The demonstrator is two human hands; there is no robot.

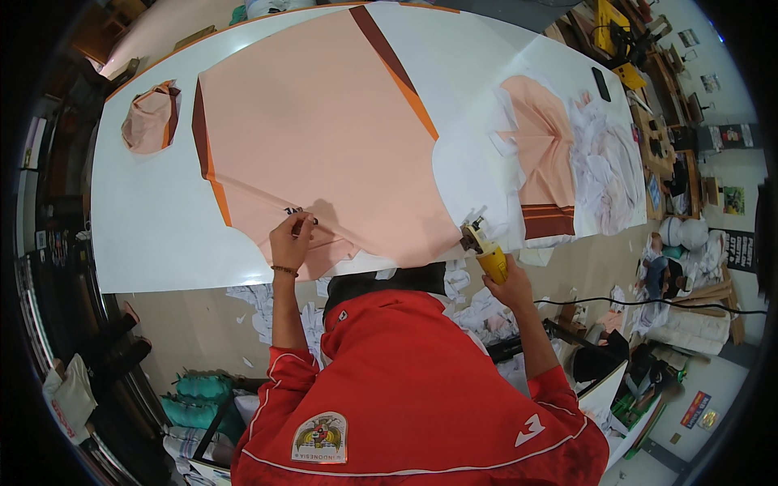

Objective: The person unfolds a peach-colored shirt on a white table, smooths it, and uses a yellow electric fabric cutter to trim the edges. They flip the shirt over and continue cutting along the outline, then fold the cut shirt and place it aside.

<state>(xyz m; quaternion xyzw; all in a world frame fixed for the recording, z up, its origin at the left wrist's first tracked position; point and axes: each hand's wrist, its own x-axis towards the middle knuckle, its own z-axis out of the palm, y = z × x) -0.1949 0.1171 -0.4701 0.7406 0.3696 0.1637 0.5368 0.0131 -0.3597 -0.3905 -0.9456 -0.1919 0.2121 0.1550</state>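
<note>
A large peach fabric panel (324, 121) with brown and orange side strips lies spread over the white table. At its near left part, my left hand (290, 241) is closed in a pinch on the cloth, and folds run out from the fingers. Small dark marks show beside the fingertips; what they are I cannot make out. My right hand (510, 285) grips the yellow body of a handheld electric fabric cutter (490, 257). The cutter's metal head sits at the panel's near right corner, by the table's front edge.
Peach pieces with brown stripes (545, 162) lie at the right, beside crumpled white scraps (604, 162) and a black phone (600, 83). A small folded piece (151, 120) rests far left. A black cable (648, 303) stretches off right. Scraps (486, 316) litter the floor.
</note>
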